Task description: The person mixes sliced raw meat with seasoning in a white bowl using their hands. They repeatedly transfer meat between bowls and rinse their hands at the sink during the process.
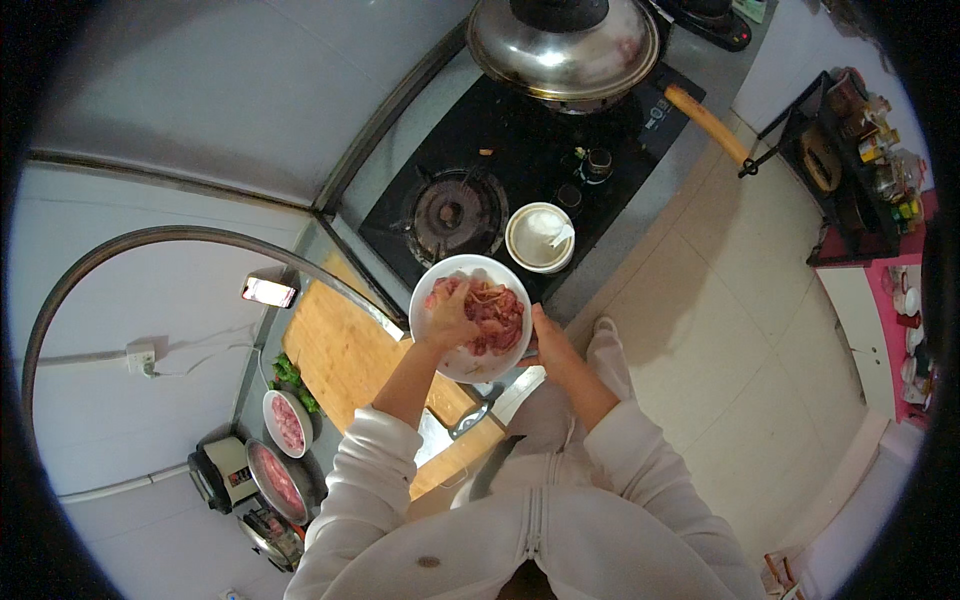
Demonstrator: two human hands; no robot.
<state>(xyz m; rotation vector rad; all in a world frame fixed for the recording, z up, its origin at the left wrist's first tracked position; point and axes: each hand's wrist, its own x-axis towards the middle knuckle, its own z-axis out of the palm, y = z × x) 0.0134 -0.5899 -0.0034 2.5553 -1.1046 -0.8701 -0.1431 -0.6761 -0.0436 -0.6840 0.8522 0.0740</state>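
A white bowl (474, 367) with sliced raw meat (493, 319) and pale shreds in it is held before me, over the near corner of the stove. The fingers of my left hand (448, 316) are down in the meat at the bowl's left side, and their tips are hidden. From the right, my right hand (550, 341) grips the bowl's side with the thumb near the rim. Just beyond the bowl, a small white container (540, 255) with a white spoon (561, 235) in it stands on the black gas stove (517, 161).
A lidded wok (570, 56) with a projecting wooden handle (709, 124) occupies the far burner. On the wooden cutting board (337, 352) lies a cleaver (435, 439). Green peppers (292, 382), a bowl of meat (287, 424) and a metal basin (277, 480) line the wall, with a lit phone (268, 292) nearby.
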